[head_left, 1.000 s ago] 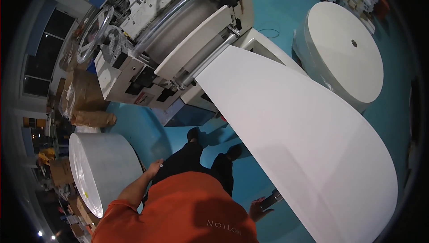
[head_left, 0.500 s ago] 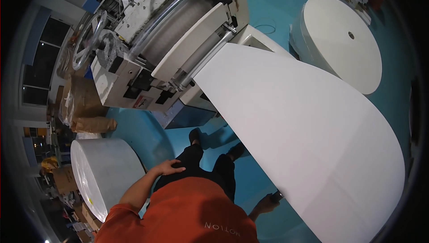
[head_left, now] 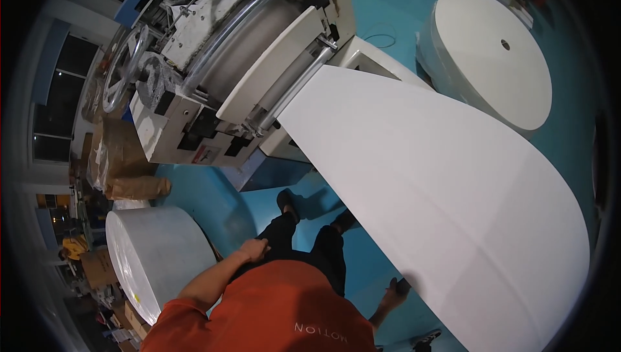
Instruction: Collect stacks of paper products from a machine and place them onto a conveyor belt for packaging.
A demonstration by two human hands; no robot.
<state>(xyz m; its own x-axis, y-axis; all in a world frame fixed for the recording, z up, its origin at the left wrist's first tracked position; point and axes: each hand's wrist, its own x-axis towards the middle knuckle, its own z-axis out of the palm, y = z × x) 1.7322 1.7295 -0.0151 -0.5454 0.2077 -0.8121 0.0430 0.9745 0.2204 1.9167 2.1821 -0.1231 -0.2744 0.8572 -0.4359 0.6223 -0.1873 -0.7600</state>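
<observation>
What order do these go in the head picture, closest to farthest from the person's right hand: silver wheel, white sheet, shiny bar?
From the right hand:
1. White sheet: right beside it, its edge just to the right.
2. Shiny bar: ahead and left, at the sheet's upper end.
3. Silver wheel: farthest, at the upper left.

Two hands: one left hand [head_left: 254, 250] and one right hand [head_left: 394, 295]. One dark piece [head_left: 404, 286] in the right hand. One white sheet [head_left: 440, 184], just right of the right hand. One machine [head_left: 169, 131] ahead of both hands, with one handwheel [head_left: 134, 61]. Two large rolls: one grey roll [head_left: 169, 252] left of the left hand, one cream roll [head_left: 475, 70] ahead and right of the right hand. Two shoes [head_left: 284, 203] ahead of the hands. Boxes [head_left: 98, 269] far left of the left hand: too jumbled to count.
</observation>
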